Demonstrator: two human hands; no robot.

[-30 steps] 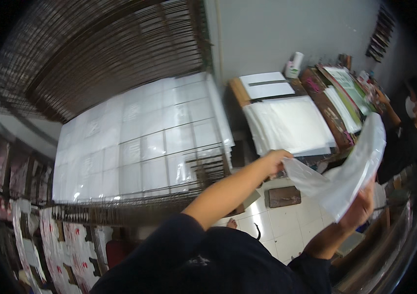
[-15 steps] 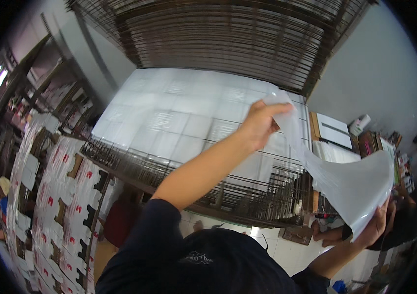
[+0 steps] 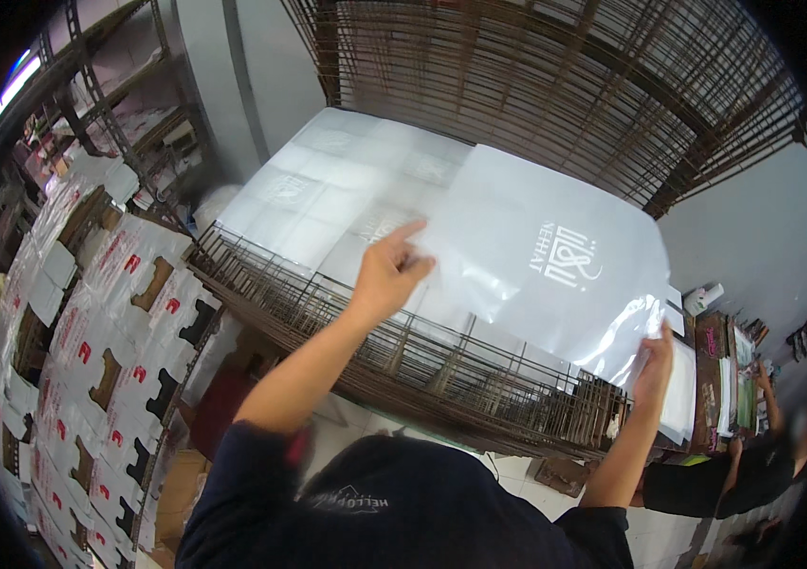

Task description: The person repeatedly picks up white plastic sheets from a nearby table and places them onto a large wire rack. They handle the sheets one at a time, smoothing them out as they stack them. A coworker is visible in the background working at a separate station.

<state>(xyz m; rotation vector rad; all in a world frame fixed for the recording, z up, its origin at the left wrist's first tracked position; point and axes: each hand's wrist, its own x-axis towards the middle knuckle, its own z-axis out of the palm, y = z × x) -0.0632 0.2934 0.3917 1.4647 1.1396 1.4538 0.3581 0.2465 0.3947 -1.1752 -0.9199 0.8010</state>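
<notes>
A translucent plastic sheet (image 3: 498,223) with a white printed emblem lies spread over the right part of the wire drying rack. Its right end is lifted a little and shines with reflections. At that near right corner, my right hand (image 3: 652,365) pinches the sheet's edge. Beside the sheet's left edge is my left hand (image 3: 392,273), its index finger and thumb stretched apart, gripping nothing. Further left, similar printed plastic sheets (image 3: 294,185) lie flat on the rack's top layer. Below them the wire shelves of the drying rack (image 3: 403,375) show along the near side.
Raised wire shelves (image 3: 536,85) tilt up behind the sheets. Stacks of red-printed plastic bags (image 3: 91,370) stand at left. A white bottle (image 3: 702,299) and papers sit right of the rack. A co-worker in dark clothes (image 3: 764,474) is low at the right.
The sheet, bunched and hanging between both hands before, is now laid out on the rack. My left hand has moved left and let go; my right hand still holds its corner. The view has turned.
</notes>
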